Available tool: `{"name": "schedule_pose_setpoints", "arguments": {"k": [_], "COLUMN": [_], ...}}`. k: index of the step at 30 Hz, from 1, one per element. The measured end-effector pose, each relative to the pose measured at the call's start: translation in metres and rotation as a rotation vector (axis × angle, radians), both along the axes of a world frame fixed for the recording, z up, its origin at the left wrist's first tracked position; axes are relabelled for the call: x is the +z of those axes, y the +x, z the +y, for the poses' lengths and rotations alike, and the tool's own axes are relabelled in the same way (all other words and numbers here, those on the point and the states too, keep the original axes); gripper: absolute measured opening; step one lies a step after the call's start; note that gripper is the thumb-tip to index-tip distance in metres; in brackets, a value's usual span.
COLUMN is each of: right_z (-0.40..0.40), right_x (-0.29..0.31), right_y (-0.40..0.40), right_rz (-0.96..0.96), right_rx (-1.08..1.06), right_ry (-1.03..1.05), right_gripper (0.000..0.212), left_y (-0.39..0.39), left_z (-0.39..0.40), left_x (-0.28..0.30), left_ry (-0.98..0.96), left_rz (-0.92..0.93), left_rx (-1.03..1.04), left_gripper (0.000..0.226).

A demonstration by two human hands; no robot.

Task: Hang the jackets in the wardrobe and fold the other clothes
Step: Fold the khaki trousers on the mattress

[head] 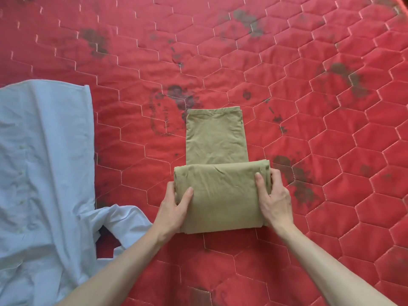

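Olive-green trousers (220, 191) lie partly folded on the red quilted mattress (242, 62), just below the middle of the view. A thick folded bundle sits nearest me, and a narrower flat leg section (215, 135) sticks out beyond it. My left hand (174, 208) grips the bundle's left edge, thumb on top. On the opposite side, my right hand (274, 199) clasps the right edge with the thumb pressed onto the cloth. A light blue button shirt (44, 162) lies spread and wrinkled at the left, apart from both hands.
The mattress has hexagon stitching and several dark stains (183, 98). Bare mattress stretches to the far side and to the right of the trousers. One blue shirt sleeve (123, 219) reaches toward my left forearm.
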State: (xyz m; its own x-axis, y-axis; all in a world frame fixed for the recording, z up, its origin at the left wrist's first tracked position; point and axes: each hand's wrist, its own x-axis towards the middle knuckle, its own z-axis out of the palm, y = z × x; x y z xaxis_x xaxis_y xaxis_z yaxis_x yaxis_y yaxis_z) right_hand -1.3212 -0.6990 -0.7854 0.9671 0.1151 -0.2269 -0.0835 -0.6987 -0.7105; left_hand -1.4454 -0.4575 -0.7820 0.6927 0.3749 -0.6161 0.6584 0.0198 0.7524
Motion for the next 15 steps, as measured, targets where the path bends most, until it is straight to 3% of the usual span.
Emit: {"name": "schedule_pose_setpoints", "arguments": {"k": [2,6,11,15], "right_z": [0.005,0.014,0.021,0.018], "right_x": [-0.014,-0.043,-0.058,-0.051], "right_y": [0.008,0.02,0.011,-0.012], "right_rz": [-0.02,0.004,-0.095,-0.3], "right_rx": [0.015,0.005,-0.044,0.121], "right_ry": [-0.042,-0.101,-0.252,-0.335], "right_gripper": [0.026,0.028,0.035,0.064], "left_y": [0.005,0.018,0.022,0.014], "left_z": [0.003,-0.002,-0.019,-0.053], "left_x": [-0.011,-0.032,-0.044,-0.041], "left_ry": [0.08,0.38,0.57,0.749], "left_rz": [0.03,0.095,0.155,0.151], "left_rx": [-0.049,-0.148,-0.077,0.037], "left_gripper": [0.044,0.03,0.032,0.062]}}
